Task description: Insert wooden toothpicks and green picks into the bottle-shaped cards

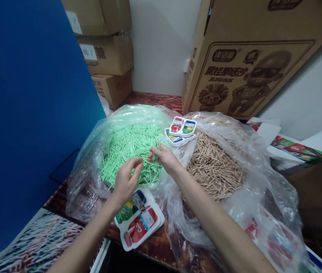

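In the head view, a heap of thin light-green sticks (129,142) lies in an opened clear plastic bag. Over the heap's right side, my right hand (165,156) pinches a small bunch of green sticks (156,151) held roughly upright. My left hand (126,178) hovers above the near part of the heap, fingers curled with thumb and fingertips close together; anything between them is too small to make out. Just below it lies a stack of white trays (140,220) with red and green printed labels, partly covered by my left forearm.
Brown sticks (213,167) fill a second clear bag to the right. Smaller labelled packs (182,127) sit between the bags. Behind stand a large cardboard box (252,72) and stacked cartons (108,57). A blue panel (30,113) borders the left; printed sheets (294,148) lie at right.
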`<state>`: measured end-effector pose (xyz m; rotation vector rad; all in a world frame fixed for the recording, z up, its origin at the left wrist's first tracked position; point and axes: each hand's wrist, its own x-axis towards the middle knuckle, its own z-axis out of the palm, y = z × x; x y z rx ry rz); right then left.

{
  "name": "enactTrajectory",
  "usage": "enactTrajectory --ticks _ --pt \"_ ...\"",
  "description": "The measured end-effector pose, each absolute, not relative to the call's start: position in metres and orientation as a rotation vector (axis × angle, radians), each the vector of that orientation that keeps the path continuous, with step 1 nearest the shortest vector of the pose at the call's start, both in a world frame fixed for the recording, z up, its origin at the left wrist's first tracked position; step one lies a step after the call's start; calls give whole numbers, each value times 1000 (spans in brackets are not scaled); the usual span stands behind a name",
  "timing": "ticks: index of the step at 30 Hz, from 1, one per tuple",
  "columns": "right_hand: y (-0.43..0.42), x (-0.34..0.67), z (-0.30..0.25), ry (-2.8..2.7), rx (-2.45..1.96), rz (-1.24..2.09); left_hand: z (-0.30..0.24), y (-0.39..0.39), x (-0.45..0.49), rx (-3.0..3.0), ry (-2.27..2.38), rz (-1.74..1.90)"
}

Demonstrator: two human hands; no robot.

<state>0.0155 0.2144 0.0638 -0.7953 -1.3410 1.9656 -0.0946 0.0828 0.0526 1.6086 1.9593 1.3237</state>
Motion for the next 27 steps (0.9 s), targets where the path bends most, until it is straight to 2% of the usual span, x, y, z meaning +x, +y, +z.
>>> enactTrajectory --ticks 5,10,15,21,27 --pt "167 36 70 -1572 -703 1580 7 -5 -81 1558 2128 1021" --pt "89 83 16 -1662 -994 1337 -22 -24 -76 1524 2320 984" --pt "64 105 -37 -1752 -1095 1261 -30 -14 -79 1471 2412 889" --pt "64 107 -33 -1782 -1040 1265 -36 -6 -90 1274 2390 1048" --pt "64 108 -37 -1792 -1005 1255 -35 -7 -101 1381 2254 1130"
